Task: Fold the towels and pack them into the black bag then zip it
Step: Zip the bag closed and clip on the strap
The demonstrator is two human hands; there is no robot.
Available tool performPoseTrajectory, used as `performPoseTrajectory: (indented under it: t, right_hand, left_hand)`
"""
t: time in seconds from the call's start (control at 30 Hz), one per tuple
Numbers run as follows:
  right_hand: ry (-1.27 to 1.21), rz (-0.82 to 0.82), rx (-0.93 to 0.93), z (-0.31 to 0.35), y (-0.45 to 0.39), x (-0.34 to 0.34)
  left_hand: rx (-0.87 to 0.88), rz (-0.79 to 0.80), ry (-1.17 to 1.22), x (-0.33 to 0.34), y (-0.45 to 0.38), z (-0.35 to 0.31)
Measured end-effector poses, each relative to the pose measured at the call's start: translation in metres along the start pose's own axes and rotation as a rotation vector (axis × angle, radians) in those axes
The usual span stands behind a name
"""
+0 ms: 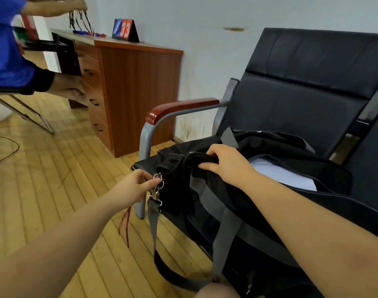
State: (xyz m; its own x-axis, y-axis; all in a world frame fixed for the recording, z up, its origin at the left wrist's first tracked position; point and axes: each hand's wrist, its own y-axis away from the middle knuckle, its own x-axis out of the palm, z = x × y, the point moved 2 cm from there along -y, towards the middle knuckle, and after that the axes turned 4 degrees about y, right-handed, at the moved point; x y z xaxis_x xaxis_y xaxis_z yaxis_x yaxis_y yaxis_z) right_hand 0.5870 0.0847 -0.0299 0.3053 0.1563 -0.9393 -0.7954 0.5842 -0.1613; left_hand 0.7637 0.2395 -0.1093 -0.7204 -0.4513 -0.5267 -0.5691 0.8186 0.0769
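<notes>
Wooden desk point(138, 87), plank floor point(54, 179)

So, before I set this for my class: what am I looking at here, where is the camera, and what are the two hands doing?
There is no machine: a person wears one wide-angle camera on the head, looking down at their own bare hands. A black bag lies on a black chair, partly open, with a pale towel showing inside. The left hand pinches the metal clip of the grey strap at the bag's end. The right hand grips the bag's black fabric near the opening. Behind stands a wooden desk, where another person is busy.
</notes>
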Motion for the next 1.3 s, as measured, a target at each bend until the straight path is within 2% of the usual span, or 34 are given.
performPoseTrajectory:
  t: [0.13, 0.37, 0.6, 0.7, 0.8, 0.93, 1.07, 1.17, 1.3]
  right_hand:
    - [-0.001, 0.008, 0.011, 0.002, 0.002, 0.001]
    - [0.013, 0.006, 0.027, 0.011, 0.007, -0.004]
    - [-0.058, 0.076, -0.060, 0.044, 0.029, -0.028]
    - [-0.101, -0.010, -0.134, 0.064, 0.025, -0.041]
    - [-0.022, -0.118, -0.224, 0.081, 0.013, -0.044]
    - [-0.051, -0.155, -0.284, 0.096, -0.002, -0.041]
    - [-0.210, -0.147, -0.203, 0.091, 0.002, -0.036]
    - [-0.202, -0.182, -0.169, 0.090, 0.003, -0.026]
    - [-0.301, -0.276, -0.112, 0.098, 0.007, -0.024]
  left_hand:
    - [-0.040, -0.017, -0.086, -0.005, 0.002, 0.004]
    - [0.007, -0.023, -0.134, -0.039, 0.006, -0.019]
    - [0.080, -0.182, -0.160, -0.084, 0.000, -0.063]
    - [0.128, -0.172, -0.178, -0.091, 0.002, -0.086]
    - [0.189, -0.159, -0.168, -0.090, 0.005, -0.111]
    - [0.228, -0.107, -0.221, -0.082, 0.009, -0.143]
    - [0.198, -0.062, -0.221, -0.076, 0.014, -0.154]
    - [0.166, -0.012, -0.225, -0.068, 0.020, -0.156]
    - [0.266, -0.020, -0.366, -0.059, 0.027, -0.165]
